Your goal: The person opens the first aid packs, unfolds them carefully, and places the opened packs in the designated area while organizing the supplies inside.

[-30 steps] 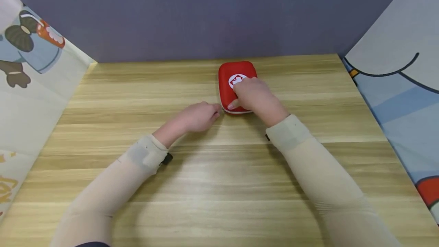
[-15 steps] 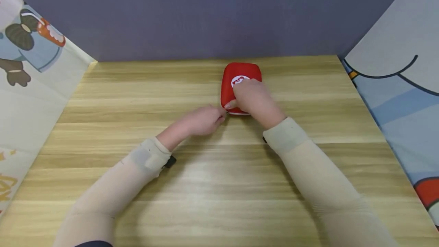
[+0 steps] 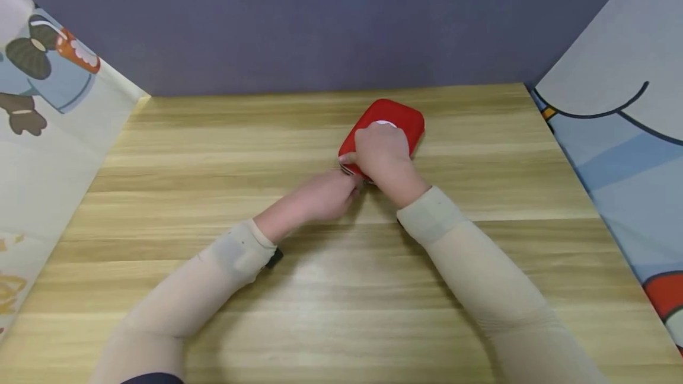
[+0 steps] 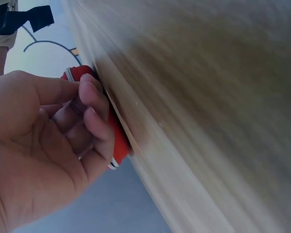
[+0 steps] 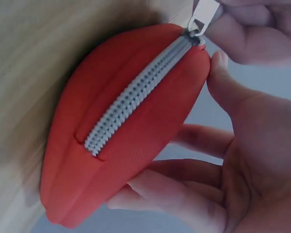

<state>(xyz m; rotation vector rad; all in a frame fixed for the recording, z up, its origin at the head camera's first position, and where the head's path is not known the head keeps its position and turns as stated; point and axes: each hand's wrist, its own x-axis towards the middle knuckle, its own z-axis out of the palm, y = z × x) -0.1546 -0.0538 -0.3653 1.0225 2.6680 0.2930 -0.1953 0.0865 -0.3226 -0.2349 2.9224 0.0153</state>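
Observation:
A red zippered first-aid case [image 3: 411, 120] lies turned at an angle near the back of the table, its white round emblem mostly covered by my right hand [image 3: 384, 150]. That hand grips the case from above, thumb at the near left corner. My left hand [image 3: 328, 194] is at the near edge, its fingers curled. In the right wrist view, its fingertips pinch the silver zipper pull [image 5: 205, 12] at the corner of the case, and the zipper teeth [image 5: 136, 94] run along the short side. The left wrist view shows the left palm [image 4: 39, 160] with red fabric behind the fingers.
The wood-grain table [image 3: 320, 313] extends toward the person. A plain grey-blue panel [image 3: 341, 22] stands behind it, close to the case. Cartoon-printed panels [image 3: 629, 159] flank both sides.
The case has turned clockwise, its far end swinging right. My left hand has moved right and slightly nearer with the zipper pull; my right hand has shifted slightly, still gripping the case.

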